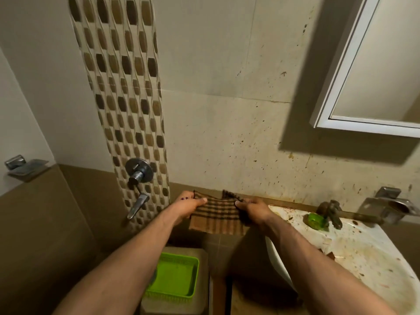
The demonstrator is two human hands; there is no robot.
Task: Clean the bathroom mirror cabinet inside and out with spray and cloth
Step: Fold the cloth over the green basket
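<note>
A brown checked cloth [217, 215] is stretched flat between both hands, low in front of the wall, left of the sink. My left hand [189, 204] pinches its upper left edge. My right hand [251, 209] pinches its upper right edge. The white-framed mirror cabinet [341, 87] hangs on the wall at the upper right, its door shut, well above and to the right of the hands. No spray bottle is in view.
A stained white sink [354, 253] with a dirty tap [333, 212] and a green object [316, 220] sits at the lower right. A green plastic basket [175, 277] rests on a stool below. A chrome mixer tap [138, 176] juts from the patterned tile strip. Metal holders [386, 206] are mounted on the walls.
</note>
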